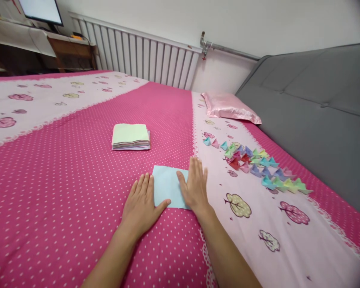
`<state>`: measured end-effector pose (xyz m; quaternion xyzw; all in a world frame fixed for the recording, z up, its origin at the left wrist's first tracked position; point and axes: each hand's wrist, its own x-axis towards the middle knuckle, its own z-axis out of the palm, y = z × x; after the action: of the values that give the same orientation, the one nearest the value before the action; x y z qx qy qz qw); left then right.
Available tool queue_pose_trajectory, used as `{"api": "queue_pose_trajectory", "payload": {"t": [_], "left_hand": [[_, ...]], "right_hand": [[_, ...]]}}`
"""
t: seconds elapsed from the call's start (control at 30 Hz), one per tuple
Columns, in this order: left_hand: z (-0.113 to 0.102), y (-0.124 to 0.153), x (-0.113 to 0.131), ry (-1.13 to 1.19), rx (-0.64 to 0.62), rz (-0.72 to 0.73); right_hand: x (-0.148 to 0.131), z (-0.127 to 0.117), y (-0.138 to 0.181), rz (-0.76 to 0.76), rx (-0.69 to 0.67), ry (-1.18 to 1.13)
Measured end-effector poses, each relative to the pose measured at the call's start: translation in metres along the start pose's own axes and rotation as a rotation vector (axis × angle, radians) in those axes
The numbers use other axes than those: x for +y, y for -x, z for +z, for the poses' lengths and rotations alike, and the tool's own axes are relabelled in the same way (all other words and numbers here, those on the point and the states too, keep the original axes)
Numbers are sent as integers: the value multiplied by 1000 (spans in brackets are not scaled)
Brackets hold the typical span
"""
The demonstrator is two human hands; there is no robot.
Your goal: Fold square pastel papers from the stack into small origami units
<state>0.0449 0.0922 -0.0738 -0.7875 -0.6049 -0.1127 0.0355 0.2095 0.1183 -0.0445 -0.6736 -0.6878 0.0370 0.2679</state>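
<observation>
A light blue sheet of paper (168, 188) lies flat on the pink dotted bedspread (63, 192), between my two hands. My left hand (142, 202) rests flat along its left edge, fingers stretched forward and the thumb on the paper's lower left corner. My right hand (195, 184) is over the sheet's right side, fingers extended and thumb apart, covering that edge; the fingers are slightly blurred. Beyond the hands, to the left, sits a stack of coloured paper (131, 136) with a pale green sheet on top.
Several small folded paper boats (255, 162) in many colours stand in rows on the right. Behind them are a pink satin pillow (231, 107) and a grey padded headboard (315, 84). A white radiator (141, 52) runs along the wall; a desk with a monitor (42, 10) stands far left.
</observation>
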Motion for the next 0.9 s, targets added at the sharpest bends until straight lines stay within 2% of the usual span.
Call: {"api": "queue_pose_trajectory", "payload": {"t": [0.07,0.13,0.23,0.33,0.6,0.9], "left_hand": [[0,1,1,-12,-5,0],[-1,2,2,-26,-5,7],[-1,4,5,-36,7,13],[-2,6,8,-28,12,-2],[0,3,8,-5,23,-16],[-1,3,7,21,-5,-26]], "right_hand": [[-11,-4,4,-227,-56,-111],[-19,-2,8,-409,-188,-176],[-19,8,12,-504,-387,-183],[-12,16,11,-470,-455,-144],[-1,22,6,-304,-384,-46],[13,20,7,22,-332,105]]}}
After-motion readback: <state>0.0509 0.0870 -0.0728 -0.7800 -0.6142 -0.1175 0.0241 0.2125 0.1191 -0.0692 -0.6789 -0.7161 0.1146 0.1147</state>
